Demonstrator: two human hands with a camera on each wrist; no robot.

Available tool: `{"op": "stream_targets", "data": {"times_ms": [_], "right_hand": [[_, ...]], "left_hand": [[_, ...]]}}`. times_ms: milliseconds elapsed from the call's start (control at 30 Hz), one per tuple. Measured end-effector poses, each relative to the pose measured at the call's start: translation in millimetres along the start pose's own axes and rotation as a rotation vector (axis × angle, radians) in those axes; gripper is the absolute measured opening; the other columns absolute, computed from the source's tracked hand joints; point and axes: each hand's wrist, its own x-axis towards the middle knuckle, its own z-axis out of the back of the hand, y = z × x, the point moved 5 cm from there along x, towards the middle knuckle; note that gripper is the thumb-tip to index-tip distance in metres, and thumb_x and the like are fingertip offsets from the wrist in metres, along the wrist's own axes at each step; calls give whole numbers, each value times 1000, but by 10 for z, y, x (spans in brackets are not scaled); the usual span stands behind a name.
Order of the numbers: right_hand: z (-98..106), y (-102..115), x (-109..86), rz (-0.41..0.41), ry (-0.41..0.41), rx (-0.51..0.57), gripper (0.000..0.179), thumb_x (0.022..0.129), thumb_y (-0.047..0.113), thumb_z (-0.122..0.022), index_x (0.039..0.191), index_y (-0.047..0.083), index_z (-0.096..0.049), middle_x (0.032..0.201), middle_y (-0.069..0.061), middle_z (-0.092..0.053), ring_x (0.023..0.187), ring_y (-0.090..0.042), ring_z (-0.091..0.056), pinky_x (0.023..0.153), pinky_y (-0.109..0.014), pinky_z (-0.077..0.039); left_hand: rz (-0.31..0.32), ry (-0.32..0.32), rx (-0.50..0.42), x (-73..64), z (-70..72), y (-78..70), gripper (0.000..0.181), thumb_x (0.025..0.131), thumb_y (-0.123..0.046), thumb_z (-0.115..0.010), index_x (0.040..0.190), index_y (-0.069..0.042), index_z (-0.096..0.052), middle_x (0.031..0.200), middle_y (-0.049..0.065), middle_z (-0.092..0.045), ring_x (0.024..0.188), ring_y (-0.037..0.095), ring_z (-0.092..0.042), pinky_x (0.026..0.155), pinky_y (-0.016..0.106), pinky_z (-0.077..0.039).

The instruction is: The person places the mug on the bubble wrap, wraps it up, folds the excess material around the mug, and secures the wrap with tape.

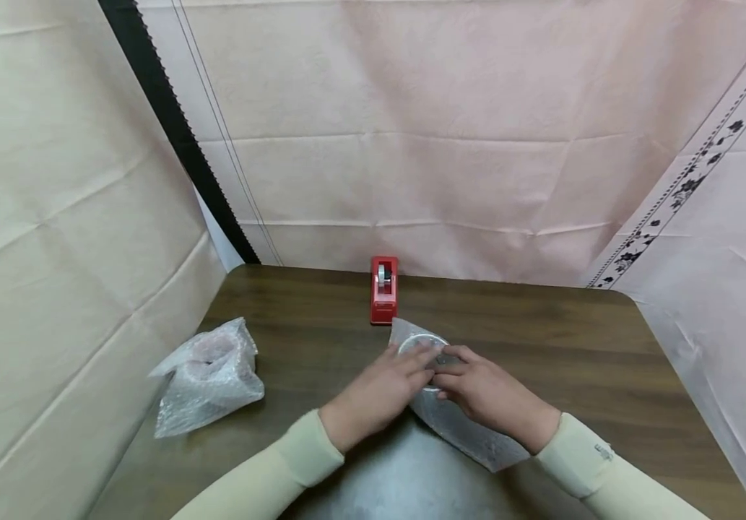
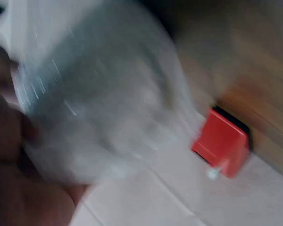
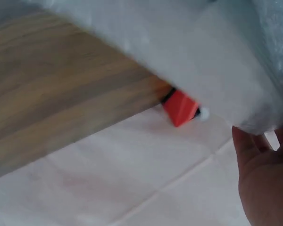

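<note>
In the head view my left hand [image 1: 382, 390] and right hand [image 1: 492, 397] meet over a round, pale-rimmed object [image 1: 419, 338] in clear bubble wrap [image 1: 466, 433]. The fingers hide most of the object, so its kind cannot be told. A long strip of the wrap trails toward the right forearm. In the right wrist view, the fingers hold the edge of the bubble wrap [image 3: 217, 80]. The left wrist view is blurred; there, curled fingers [image 2: 9, 136] grip the side of the bulging wrap [image 2: 108, 103].
Just beyond the hands stands a red tape dispenser [image 1: 383, 307], close to the table's back edge. A bubble-wrapped bundle [image 1: 210, 383] lies at the left on the brown wooden table [image 1: 554, 347]. Pale cloth [image 1: 463, 180] hangs behind the table and at both sides.
</note>
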Motion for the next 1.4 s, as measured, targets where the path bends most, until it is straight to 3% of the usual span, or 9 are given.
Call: {"op": "stream_targets", "data": {"times_ms": [167, 300, 433, 567, 767, 1000, 1133, 1267, 1400], "right_hand": [[4, 30, 59, 21, 16, -27, 21, 103, 22, -83, 124, 15, -84, 123, 4, -87, 137, -32, -73, 117, -45, -61], [-1, 32, 56, 15, 15, -48, 21, 101, 23, -86, 121, 17, -84, 127, -3, -83, 132, -31, -74, 112, -44, -63], [-16, 30, 65, 15, 22, -60, 23, 99, 24, -89, 121, 18, -85, 126, -8, -75, 126, -27, -73, 107, -42, -65], [-30, 34, 87, 24, 48, -69, 25, 99, 23, -89, 123, 16, -86, 121, -4, -80, 129, -29, -75, 112, -44, -64], [-9, 22, 81, -17, 76, -43, 19, 101, 25, -86, 116, 15, -80, 117, 1, -86, 138, -33, -75, 111, -46, -64], [16, 7, 109, -17, 37, 42, 16, 100, 28, -87, 103, 18, -73, 112, 2, -82, 142, -31, -73, 109, -41, -65], [72, -65, 76, -25, -5, 138, 16, 97, 23, -90, 109, 17, -82, 131, -7, -80, 140, -35, -73, 107, -45, -66], [117, -200, -27, -107, -15, 263, 35, 95, 25, -93, 127, 16, -83, 157, -15, -68, 142, -38, -69, 105, -51, -66], [152, -405, -307, -296, 37, 379, 74, 93, 36, -96, 157, 13, -65, 168, -18, -59, 145, -42, -66, 110, -60, -62]], "left_hand": [[-12, 49, -31, 13, -57, -25, 48, 110, -1, -70, 157, -10, -64, 165, 7, -66, 152, 18, -65, 128, 52, -53], [4, 38, -159, -33, -92, -4, 45, 111, 0, -66, 155, -10, -65, 172, 10, -59, 162, 24, -56, 133, 55, -47], [83, -67, -310, -87, -113, 44, 42, 110, 2, -68, 150, -10, -70, 173, 20, -52, 161, 37, -53, 126, 50, -55], [159, -209, -372, -129, -87, 74, 38, 109, -5, -74, 146, -13, -72, 147, 20, -60, 130, 30, -64, 98, 37, -67], [113, -385, -213, -125, 78, 40, 12, 100, -12, -87, 110, -11, -80, 105, 2, -81, 98, 15, -79, 88, 31, -68], [5, -279, -134, -145, 151, 83, 13, 99, -27, -91, 100, -16, -83, 92, -6, -77, 85, 9, -71, 79, 26, -64], [-57, -223, -108, -147, 122, 79, 30, 100, -45, -87, 106, -17, -84, 95, -6, -73, 88, 10, -68, 93, 29, -64], [-70, -210, -71, -116, 95, 66, 23, 102, -41, -86, 107, -18, -85, 100, -7, -75, 94, 10, -70, 99, 29, -62], [-68, -202, -87, -92, 97, 65, 21, 102, -40, -86, 103, -19, -85, 96, -7, -75, 91, 11, -67, 91, 28, -59]]}}
